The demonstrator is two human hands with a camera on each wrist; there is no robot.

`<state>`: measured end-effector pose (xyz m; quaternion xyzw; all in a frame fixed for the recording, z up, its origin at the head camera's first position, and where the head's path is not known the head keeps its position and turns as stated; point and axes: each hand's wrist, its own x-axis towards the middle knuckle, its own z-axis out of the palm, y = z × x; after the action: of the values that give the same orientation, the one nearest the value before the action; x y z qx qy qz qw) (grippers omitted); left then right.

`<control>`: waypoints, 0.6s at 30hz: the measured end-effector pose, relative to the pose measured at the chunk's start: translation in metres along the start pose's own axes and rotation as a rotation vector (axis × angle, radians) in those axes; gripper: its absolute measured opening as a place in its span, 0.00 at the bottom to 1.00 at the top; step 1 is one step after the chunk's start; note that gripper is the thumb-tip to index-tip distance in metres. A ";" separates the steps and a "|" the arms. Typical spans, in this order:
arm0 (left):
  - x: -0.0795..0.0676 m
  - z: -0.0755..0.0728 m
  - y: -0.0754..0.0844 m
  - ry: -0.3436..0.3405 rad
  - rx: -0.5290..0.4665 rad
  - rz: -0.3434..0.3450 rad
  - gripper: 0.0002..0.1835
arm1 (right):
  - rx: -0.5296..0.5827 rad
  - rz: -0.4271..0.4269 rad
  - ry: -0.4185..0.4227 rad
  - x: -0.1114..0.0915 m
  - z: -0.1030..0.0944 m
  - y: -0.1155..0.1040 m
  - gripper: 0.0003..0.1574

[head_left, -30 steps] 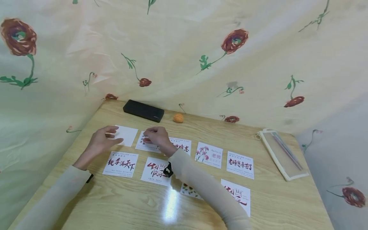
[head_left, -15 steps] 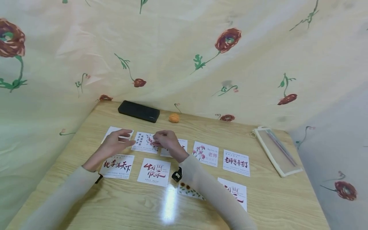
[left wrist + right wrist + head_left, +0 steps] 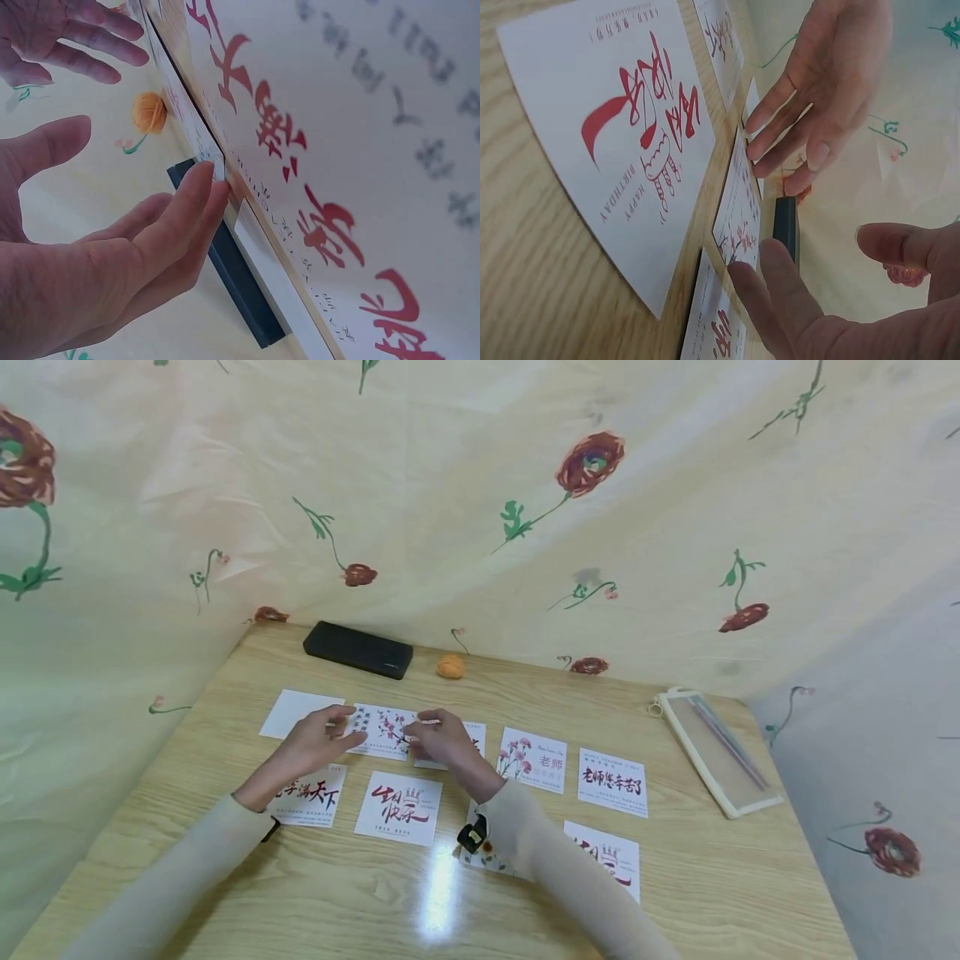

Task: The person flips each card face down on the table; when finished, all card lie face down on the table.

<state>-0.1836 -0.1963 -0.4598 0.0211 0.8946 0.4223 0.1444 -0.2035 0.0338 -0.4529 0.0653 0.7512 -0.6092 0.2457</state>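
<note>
See black oblong case (image 3: 357, 650), grooved orange ball (image 3: 450, 667) at far edge; translucent pouch (image 3: 708, 766) far right. Can't fully see sunflower card (image 3: 477, 853), blocked by right sleeve (image 3: 558, 868). Have left hand (image 3: 317, 737) and right hand (image 3: 452, 747) spread at either end of flat blossom card (image 3: 384, 735), far left on wood-grain table (image 3: 315, 893).

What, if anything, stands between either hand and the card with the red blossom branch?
Nothing visible. The left hand is at the left edge of the blossom card and the right hand at its right, with no object in between. The black case and round orange object lie beyond the card, out of the way.
</note>
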 end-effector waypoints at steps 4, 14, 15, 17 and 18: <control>0.001 0.002 0.001 -0.005 0.003 -0.019 0.37 | 0.024 0.015 0.005 -0.003 0.001 0.001 0.37; -0.003 0.004 0.002 0.004 0.015 -0.035 0.39 | 0.069 0.011 -0.011 -0.009 0.004 0.005 0.43; -0.003 0.004 0.003 0.005 0.016 -0.038 0.38 | 0.067 0.012 -0.010 -0.009 0.004 0.006 0.43; -0.003 0.005 0.004 0.008 0.016 -0.046 0.38 | 0.061 0.012 -0.009 -0.009 0.005 0.006 0.44; -0.003 0.005 0.004 0.010 0.016 -0.048 0.38 | 0.058 0.013 -0.007 -0.010 0.005 0.007 0.44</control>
<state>-0.1795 -0.1901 -0.4593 -0.0014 0.8989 0.4117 0.1498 -0.1909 0.0330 -0.4550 0.0752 0.7320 -0.6292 0.2502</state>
